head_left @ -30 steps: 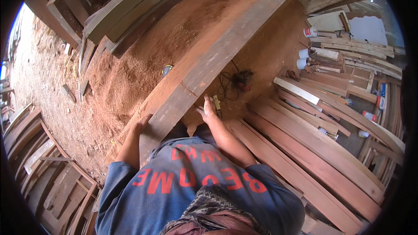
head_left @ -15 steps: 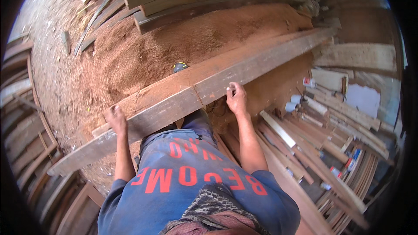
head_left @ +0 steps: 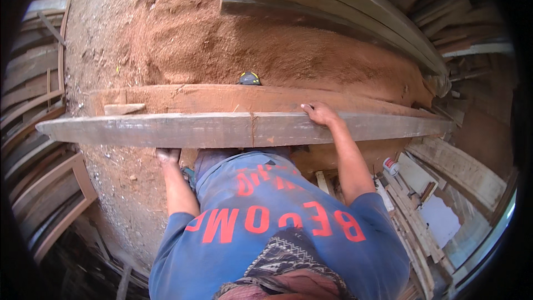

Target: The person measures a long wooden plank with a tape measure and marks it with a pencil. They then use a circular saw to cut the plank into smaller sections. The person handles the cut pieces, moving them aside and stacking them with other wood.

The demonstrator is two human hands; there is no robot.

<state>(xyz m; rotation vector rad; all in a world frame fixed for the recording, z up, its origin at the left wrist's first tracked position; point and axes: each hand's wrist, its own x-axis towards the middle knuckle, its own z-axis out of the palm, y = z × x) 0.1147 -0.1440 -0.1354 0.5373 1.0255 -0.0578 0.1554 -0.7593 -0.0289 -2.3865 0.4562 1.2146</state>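
Observation:
A long weathered wooden beam point(head_left: 216, 132) lies crosswise in front of me, with a dark crack across its face. My left hand point(head_left: 168, 155) is at its lower edge on the left, fingertips tucked against its underside and partly hidden. My right hand point(head_left: 318, 112) is closed over the upper edge, right of the crack. Behind the beam runs a sawdust-coated board point(head_left: 211, 96) with a short pale wood piece point(head_left: 123, 109) at its left. A small black-and-yellow object point(head_left: 249, 79) rests just beyond in the reddish sawdust point(head_left: 194, 39).
Heavy beams point(head_left: 333, 5) are stacked across the back. Curved boards and frames point(head_left: 78, 180) crowd the left side. At lower right are loose planks point(head_left: 455, 169), a white sheet point(head_left: 438, 219) and a white container point(head_left: 391, 167). Dusty ground point(head_left: 116, 200) stretches along the left.
My view has turned, so the beam runs level across it rather than diagonally. My left hand went from above the beam to its lower edge; my right hand has closed over the upper edge.

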